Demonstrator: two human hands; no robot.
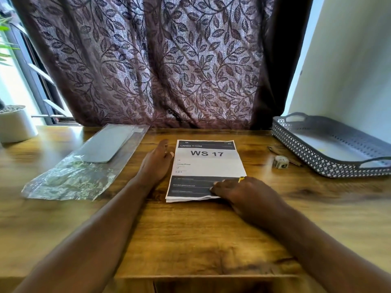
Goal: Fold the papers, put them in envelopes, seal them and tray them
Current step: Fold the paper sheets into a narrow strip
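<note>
**Both hands at the stack of papers, nothing lifted**

The papers [208, 163] lie flat in the middle of the wooden table [190, 240], a small stack with "WS 17" printed large on the top sheet and a dark band across its near end.

The left hand [157, 163] rests on the table just beside the stack's left edge. It stands on its side with the fingers [164, 144] straight and pointing away from the person. The thumb tip is at the paper's edge, but I cannot tell if it touches. This hand holds nothing.

The right hand [239, 191] lies palm down over the stack's near right corner, a yellow ring [241, 179] on one finger. Its fingers are bent, and the tips sit on top of the dark band. The near edge of the paper is a little wavy beside them. The thumb is hidden under the hand, so I cannot tell whether the hand pinches the sheet or only presses on it.

To the left, well apart from the stack, a clear plastic sleeve [84, 166] lies at an angle with pale envelopes [108, 144] inside its far end. On the right, a grey perforated tray [317, 163] with handles stands against the wall. A small roll of tape [280, 161] sits on the table just before it. A white plant pot [15, 125] stands at the far left corner, and a leaf-patterned curtain [158, 60] hangs behind the table.
</note>
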